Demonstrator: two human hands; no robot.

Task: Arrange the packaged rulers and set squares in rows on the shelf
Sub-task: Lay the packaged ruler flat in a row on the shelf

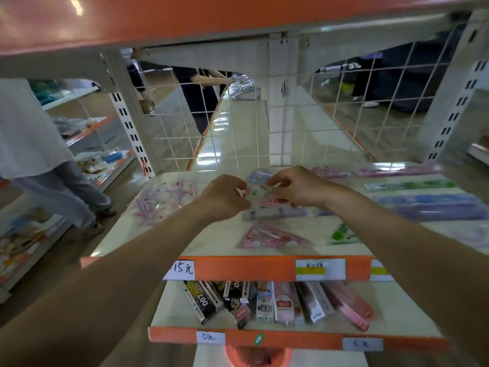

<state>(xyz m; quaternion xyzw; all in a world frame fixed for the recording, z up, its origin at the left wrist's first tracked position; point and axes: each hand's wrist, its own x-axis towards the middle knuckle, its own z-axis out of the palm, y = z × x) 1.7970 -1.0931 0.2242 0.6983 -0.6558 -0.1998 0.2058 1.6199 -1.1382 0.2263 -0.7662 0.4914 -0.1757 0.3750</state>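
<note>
Roughly halfway I'd say: rulers [423, 201] lined up by the right edge of the shelf [211, 239], set squares [270, 238] loose near the front, left hand [225, 198] and right hand [297, 189] pinching a packet [260, 193] mid-shelf with their fingers [277, 182].

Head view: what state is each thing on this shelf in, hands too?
Clear packet: held between both hands.
Left hand: pinches that packet.
Right hand: pinches the same packet.
Pink set square: lies flat near the front edge.
Purple rulers: lie flat at right.

Boxed goods [264, 303] crowd below a price tag [182, 270] (marked 15元), wire grid [211, 128] behind.
</note>
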